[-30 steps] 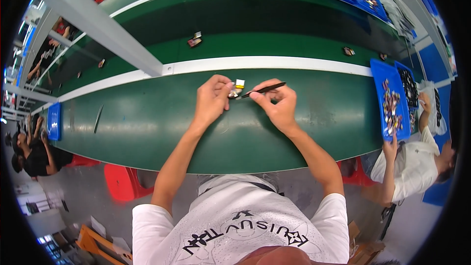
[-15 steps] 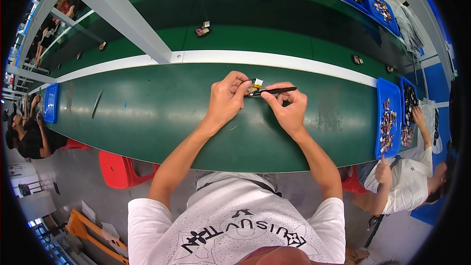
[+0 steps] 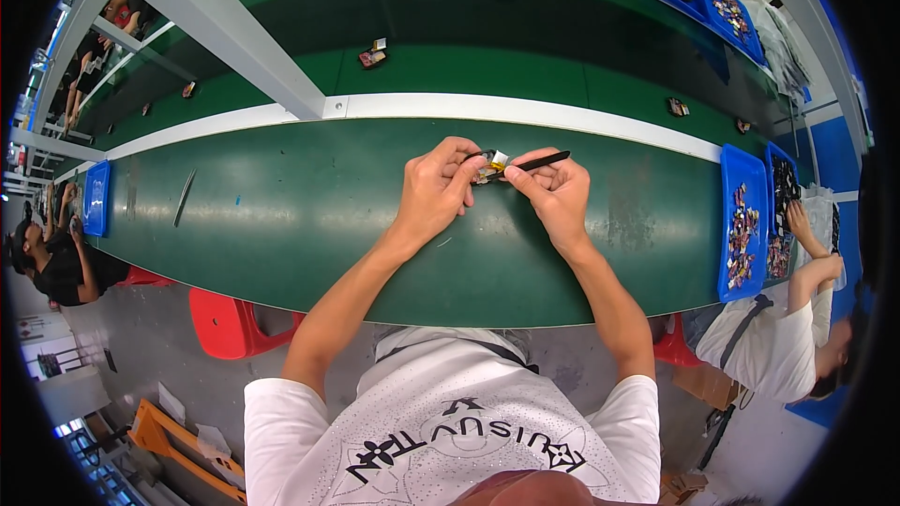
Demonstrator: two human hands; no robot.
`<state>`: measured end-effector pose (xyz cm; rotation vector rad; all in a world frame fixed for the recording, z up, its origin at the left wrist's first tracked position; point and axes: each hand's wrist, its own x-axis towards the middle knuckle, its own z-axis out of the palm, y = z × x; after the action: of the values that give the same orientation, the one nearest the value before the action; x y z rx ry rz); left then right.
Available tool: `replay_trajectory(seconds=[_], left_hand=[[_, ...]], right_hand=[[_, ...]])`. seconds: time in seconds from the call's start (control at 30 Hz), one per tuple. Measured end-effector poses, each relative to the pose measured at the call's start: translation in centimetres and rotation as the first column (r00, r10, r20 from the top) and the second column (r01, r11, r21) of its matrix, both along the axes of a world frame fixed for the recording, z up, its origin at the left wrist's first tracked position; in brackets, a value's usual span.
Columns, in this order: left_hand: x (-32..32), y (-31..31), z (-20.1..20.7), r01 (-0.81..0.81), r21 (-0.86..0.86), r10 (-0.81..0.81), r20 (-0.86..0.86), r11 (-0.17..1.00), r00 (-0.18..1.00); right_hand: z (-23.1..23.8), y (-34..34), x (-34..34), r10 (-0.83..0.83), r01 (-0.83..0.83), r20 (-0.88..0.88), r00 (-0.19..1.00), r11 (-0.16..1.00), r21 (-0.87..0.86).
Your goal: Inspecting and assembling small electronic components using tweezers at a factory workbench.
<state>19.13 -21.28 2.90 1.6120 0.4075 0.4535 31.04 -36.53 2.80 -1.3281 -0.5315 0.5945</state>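
Observation:
My left hand point(image 3: 437, 189) pinches a small part with a yellow and white patch point(image 3: 491, 165) just above the green table point(image 3: 281, 215). Its fingers curl round the part's left side. My right hand point(image 3: 555, 193) grips a thin black pen-like tool point(image 3: 536, 162) whose tip meets the small part from the right. Both hands sit close together near the white strip point(image 3: 422, 109) that runs along the table's far side. Both forearms come up from the lower edge of the picture.
Blue trays point(image 3: 742, 225) of small parts stand at the right, where another person point(image 3: 778, 337) reaches in. A second blue tray point(image 3: 96, 197) lies at far left by a seated person point(image 3: 52, 262). A grey beam point(image 3: 225, 28) crosses the upper left. Red stools point(image 3: 225, 323) stand below the table.
The view has shifted a little, so the hands now sit slightly lower in the picture. Both hands keep their hold on the small part and the black tool.

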Motion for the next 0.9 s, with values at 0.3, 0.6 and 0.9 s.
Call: replay_trajectory(seconds=[0.3,0.6,0.9], left_hand=[[0.0,0.1,0.0,0.020,-0.089,-0.018,0.017,0.996,1.000],[0.1,1.3,-1.1,0.134,-0.337,-0.138,0.012,0.932,0.990],[0.2,1.0,-0.5,0.145,-0.366,-0.128,0.072,0.919,0.989]], right_hand=[[-0.5,0.0,0.2,-0.007,0.006,0.066,0.998,1.000,0.021],[-0.3,-0.4,-0.2,-0.062,0.058,0.318,0.946,0.998,0.021],[-0.4,-0.3,-0.7,-0.136,0.129,0.511,0.849,0.990,0.050]])
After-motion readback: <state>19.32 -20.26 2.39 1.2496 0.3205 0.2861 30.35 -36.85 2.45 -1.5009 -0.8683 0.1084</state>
